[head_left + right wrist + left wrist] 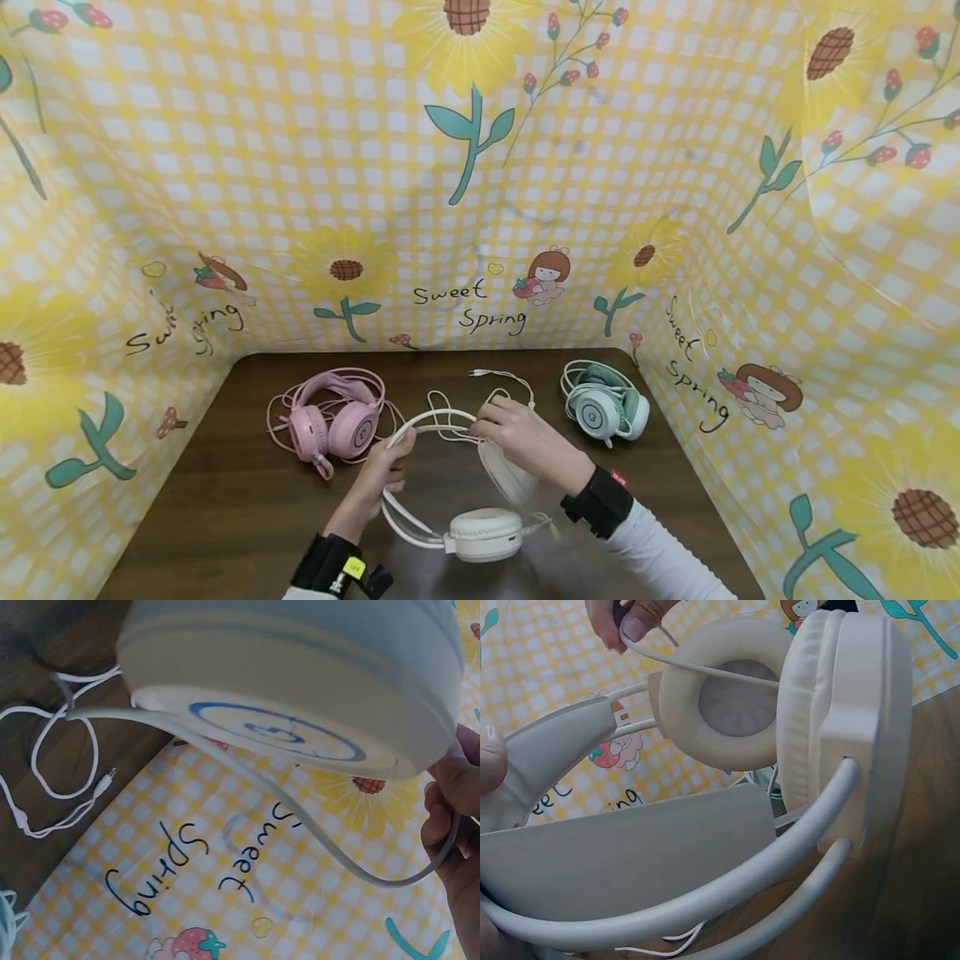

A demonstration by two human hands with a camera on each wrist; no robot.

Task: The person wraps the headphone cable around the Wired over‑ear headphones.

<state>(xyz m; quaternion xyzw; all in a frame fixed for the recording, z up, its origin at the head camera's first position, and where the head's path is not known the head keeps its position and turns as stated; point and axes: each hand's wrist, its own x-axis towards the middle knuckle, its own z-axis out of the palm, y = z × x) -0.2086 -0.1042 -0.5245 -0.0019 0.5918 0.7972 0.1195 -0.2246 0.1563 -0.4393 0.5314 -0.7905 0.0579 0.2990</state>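
White headphones [486,536] are held up over the dark table, one ear cup toward the front and the other at the right. My left hand [378,479] grips their headband, fingers curled round it at the left side. At the far ear cup, my right hand [525,437] pinches the white cable [300,817] between thumb and fingers. From that pinch the cable [697,669] runs across the ear pads in the left wrist view. The rest of it loops on the table behind, ending in a small plug [109,776].
Pink headphones [352,429] with a coiled cord lie at the back left of the brown table [225,500]. Green and white headphones [597,414] sit at the back right. Yellow checked cloth [465,217] rises along the table's back and sides.
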